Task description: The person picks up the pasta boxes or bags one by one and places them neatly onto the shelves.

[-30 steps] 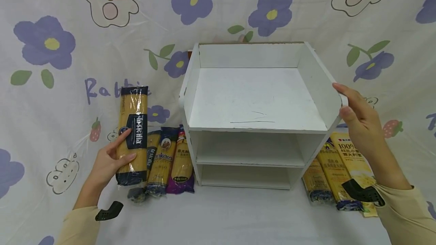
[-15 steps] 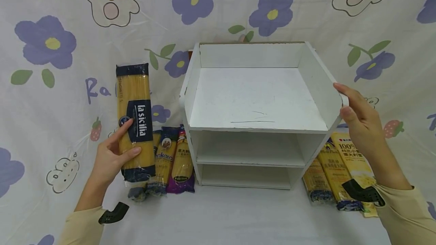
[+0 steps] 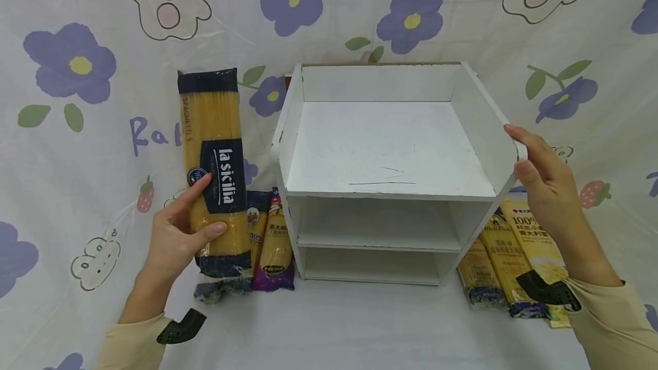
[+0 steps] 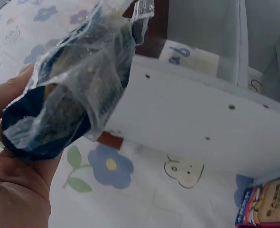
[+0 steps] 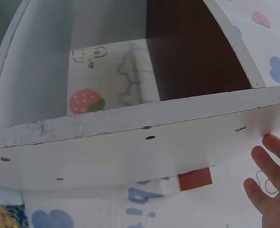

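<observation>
My left hand [image 3: 172,238] grips a spaghetti packet [image 3: 213,113] with dark blue ends and a "la sicilia" label, thumb and forefinger across its front. The packet stands nearly upright left of the white shelf unit [image 3: 382,147], overlapping other packets in the head view. Its crinkled clear end [image 4: 78,85] faces the left wrist camera. My right hand [image 3: 547,187] holds the front upper edge of the unit's right side panel between thumb and fingers; in the right wrist view fingertips [image 5: 270,140] lie against that panel.
Left of the unit lean a purple-ended pasta packet [image 3: 275,244] and a dark-topped packet [image 3: 257,210], partly covered. Several yellow pasta packets [image 3: 506,261] lean at its right side. Behind hangs a flowered cloth [image 3: 339,10]; the unit has two lower shelves [image 3: 377,227].
My left hand has raised the spaghetti packet and brought it to the right and closer to the camera, covering more of the packets behind. My right hand stays on the side panel.
</observation>
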Demonstrator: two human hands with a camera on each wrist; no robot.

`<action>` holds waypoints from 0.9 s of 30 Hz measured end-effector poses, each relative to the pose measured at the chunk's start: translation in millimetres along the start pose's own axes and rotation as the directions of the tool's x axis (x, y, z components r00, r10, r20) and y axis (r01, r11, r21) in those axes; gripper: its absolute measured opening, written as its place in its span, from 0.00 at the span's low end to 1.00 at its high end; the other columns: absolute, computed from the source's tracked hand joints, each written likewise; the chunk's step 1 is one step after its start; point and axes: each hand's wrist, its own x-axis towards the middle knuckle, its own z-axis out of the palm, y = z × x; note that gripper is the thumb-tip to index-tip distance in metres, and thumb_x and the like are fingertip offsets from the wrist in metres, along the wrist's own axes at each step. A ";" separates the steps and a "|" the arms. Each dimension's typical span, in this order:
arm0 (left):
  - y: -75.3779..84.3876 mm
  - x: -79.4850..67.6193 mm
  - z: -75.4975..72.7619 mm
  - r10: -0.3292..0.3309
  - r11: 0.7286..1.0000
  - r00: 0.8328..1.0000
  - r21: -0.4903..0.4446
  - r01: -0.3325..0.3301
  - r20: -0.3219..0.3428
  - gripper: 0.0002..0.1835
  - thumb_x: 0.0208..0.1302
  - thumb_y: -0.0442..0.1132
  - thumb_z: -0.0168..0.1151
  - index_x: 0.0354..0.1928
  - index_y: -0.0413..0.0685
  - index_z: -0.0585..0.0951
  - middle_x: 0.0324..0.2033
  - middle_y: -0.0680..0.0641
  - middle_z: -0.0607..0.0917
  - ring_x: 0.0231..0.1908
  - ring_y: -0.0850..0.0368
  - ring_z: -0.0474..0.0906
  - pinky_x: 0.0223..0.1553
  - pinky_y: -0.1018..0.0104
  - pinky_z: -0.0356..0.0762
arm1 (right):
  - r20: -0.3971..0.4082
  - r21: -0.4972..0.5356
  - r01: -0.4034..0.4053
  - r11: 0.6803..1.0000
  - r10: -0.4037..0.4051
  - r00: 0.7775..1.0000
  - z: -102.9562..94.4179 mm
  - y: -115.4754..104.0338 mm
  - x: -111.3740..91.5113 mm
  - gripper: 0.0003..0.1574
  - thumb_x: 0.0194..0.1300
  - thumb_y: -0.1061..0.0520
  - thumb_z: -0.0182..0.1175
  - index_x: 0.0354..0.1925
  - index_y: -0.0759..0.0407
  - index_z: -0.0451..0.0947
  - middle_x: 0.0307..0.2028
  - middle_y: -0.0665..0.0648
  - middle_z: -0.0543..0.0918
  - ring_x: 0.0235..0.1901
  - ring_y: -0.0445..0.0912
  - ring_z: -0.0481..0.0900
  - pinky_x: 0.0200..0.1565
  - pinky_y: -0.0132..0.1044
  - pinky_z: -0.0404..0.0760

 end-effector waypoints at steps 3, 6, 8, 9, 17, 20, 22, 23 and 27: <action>7.0 -0.5 9.5 0.017 1.000 1.000 -0.014 -0.017 -0.001 0.44 0.54 0.15 0.63 0.73 0.44 0.64 0.61 0.54 0.79 0.52 0.62 0.84 0.47 0.68 0.85 | 0.011 -0.004 0.014 1.000 -0.014 1.000 -0.3 -1.4 -0.1 0.29 0.77 0.62 0.44 0.73 0.51 0.64 0.71 0.45 0.69 0.62 0.29 0.70 0.52 0.15 0.70; 12.8 -0.8 19.2 0.050 0.998 0.999 -0.027 -0.050 0.002 0.44 0.52 0.15 0.65 0.72 0.42 0.65 0.61 0.54 0.80 0.52 0.61 0.84 0.47 0.67 0.85 | 0.018 -0.006 0.023 1.000 -0.023 1.000 -0.6 -1.9 -0.3 0.29 0.77 0.63 0.43 0.73 0.51 0.63 0.71 0.45 0.69 0.61 0.28 0.70 0.52 0.14 0.70; 16.3 -0.7 25.6 0.089 0.995 0.996 -0.040 -0.089 0.016 0.43 0.52 0.15 0.65 0.72 0.41 0.65 0.62 0.53 0.80 0.52 0.60 0.84 0.48 0.67 0.85 | 0.021 -0.012 0.030 0.999 -0.029 0.999 -0.9 -1.6 -0.4 0.30 0.77 0.63 0.43 0.73 0.51 0.63 0.71 0.46 0.69 0.62 0.28 0.70 0.52 0.14 0.70; 18.0 -0.6 29.1 0.110 0.993 0.994 -0.049 -0.109 0.025 0.43 0.52 0.16 0.66 0.71 0.40 0.66 0.62 0.52 0.79 0.53 0.60 0.84 0.49 0.66 0.85 | 0.021 -0.013 0.030 0.999 -0.030 0.999 -1.0 -1.6 -0.4 0.30 0.77 0.63 0.43 0.73 0.51 0.63 0.71 0.46 0.69 0.62 0.29 0.70 0.52 0.14 0.70; 28.9 -2.4 56.6 0.166 0.985 0.984 -0.052 -0.163 0.059 0.41 0.49 0.17 0.69 0.69 0.44 0.72 0.58 0.51 0.83 0.52 0.58 0.85 0.47 0.63 0.86 | 0.016 -0.009 0.025 1.000 -0.025 1.000 -1.1 -0.7 -0.4 0.29 0.77 0.62 0.43 0.73 0.51 0.63 0.71 0.46 0.69 0.62 0.29 0.70 0.52 0.16 0.70; 29.4 -4.9 65.5 0.170 0.985 0.983 -0.039 -0.167 0.074 0.40 0.50 0.19 0.70 0.68 0.45 0.73 0.57 0.52 0.84 0.51 0.59 0.86 0.47 0.64 0.86 | 0.014 -0.008 0.030 1.000 -0.030 0.999 -0.4 -0.5 -0.5 0.29 0.77 0.62 0.44 0.73 0.52 0.63 0.71 0.46 0.69 0.61 0.29 0.71 0.52 0.15 0.70; 29.2 -6.3 71.4 0.170 0.985 0.982 -0.026 -0.168 0.085 0.40 0.51 0.21 0.71 0.68 0.47 0.73 0.57 0.53 0.84 0.51 0.60 0.86 0.47 0.65 0.86 | 0.014 -0.009 0.032 0.999 -0.032 0.999 -0.4 -0.2 -0.6 0.29 0.77 0.62 0.44 0.73 0.52 0.63 0.71 0.46 0.69 0.61 0.29 0.71 0.52 0.15 0.70; 28.9 -6.8 74.3 0.166 0.986 0.982 -0.017 -0.165 0.087 0.39 0.52 0.22 0.71 0.68 0.48 0.73 0.57 0.54 0.84 0.51 0.60 0.85 0.47 0.65 0.86 | 0.014 -0.009 0.034 0.999 -0.034 0.999 -0.5 0.0 -0.6 0.29 0.77 0.62 0.44 0.73 0.52 0.63 0.71 0.46 0.69 0.61 0.29 0.71 0.52 0.15 0.70; 26.3 -8.8 84.2 0.143 0.990 0.985 -0.003 -0.143 0.099 0.39 0.53 0.25 0.72 0.69 0.50 0.73 0.57 0.55 0.83 0.51 0.61 0.85 0.47 0.65 0.86 | 0.011 0.005 0.030 1.000 -0.030 0.999 -0.4 0.9 -0.7 0.28 0.78 0.61 0.44 0.73 0.52 0.63 0.70 0.44 0.70 0.61 0.29 0.71 0.51 0.15 0.70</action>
